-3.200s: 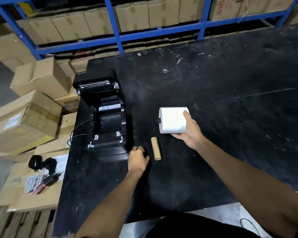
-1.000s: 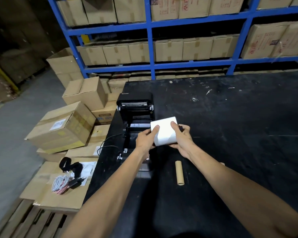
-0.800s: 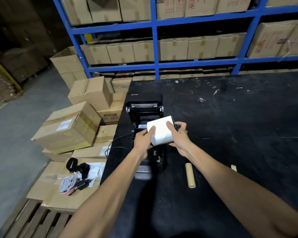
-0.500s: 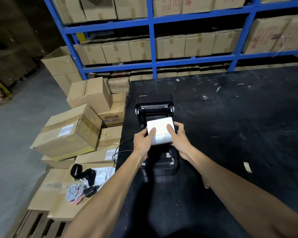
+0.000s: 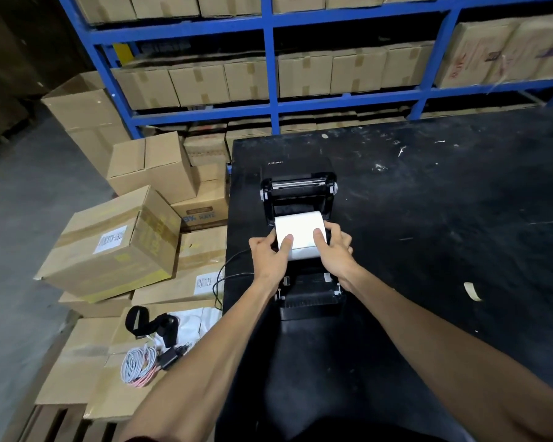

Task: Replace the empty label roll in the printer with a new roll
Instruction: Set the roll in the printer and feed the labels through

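Observation:
A black label printer [image 5: 304, 291] stands open near the left edge of the black table [image 5: 444, 250], its lid tilted back. A new white label roll [image 5: 300, 234] lies across the printer's open bay. My left hand [image 5: 268, 255] grips the roll's left end and my right hand [image 5: 334, 250] grips its right end, thumbs on top. The roll's lower part is hidden by my hands and the bay. The empty cardboard core is out of sight.
A cable [image 5: 221, 282] runs off the table's left edge. Cardboard boxes [image 5: 115, 247] are stacked on the floor at left, with a coiled cord [image 5: 138, 365] and a black strap [image 5: 147, 322] on them. Blue shelving [image 5: 272, 103] with boxes stands behind. A paper scrap [image 5: 471, 291] lies at right.
Both hands carried the white roll from the table over to the printer and lowered it into the open bay. The view shifted, and the empty core dropped out of sight.

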The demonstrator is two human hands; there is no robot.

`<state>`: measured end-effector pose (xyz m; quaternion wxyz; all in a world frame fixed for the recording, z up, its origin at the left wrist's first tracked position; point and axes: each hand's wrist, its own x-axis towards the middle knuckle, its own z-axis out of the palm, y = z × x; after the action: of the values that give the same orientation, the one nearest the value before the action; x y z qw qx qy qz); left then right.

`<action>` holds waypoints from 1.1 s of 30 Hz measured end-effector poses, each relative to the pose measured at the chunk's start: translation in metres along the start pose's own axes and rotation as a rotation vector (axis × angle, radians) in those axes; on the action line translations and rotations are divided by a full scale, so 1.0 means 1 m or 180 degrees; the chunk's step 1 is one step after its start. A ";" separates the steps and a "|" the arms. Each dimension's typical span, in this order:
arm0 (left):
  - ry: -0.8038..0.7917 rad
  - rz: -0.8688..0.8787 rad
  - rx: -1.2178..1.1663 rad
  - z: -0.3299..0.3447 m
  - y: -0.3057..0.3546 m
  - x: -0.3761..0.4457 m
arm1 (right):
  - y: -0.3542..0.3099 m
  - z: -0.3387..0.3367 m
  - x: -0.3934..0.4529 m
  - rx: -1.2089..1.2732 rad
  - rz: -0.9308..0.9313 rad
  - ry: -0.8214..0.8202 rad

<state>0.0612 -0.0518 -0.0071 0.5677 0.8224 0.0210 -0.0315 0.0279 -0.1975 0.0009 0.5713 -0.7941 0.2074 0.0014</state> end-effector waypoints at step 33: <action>-0.0108 0.0007 0.0331 0.022 -0.026 0.000 | 0.041 0.017 0.006 -0.0451 0.0074 0.0358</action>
<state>0.0585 -0.0633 -0.0389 0.5245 0.8502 0.0088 -0.0458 0.0232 -0.1948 -0.0438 0.5010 -0.8289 0.2477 -0.0219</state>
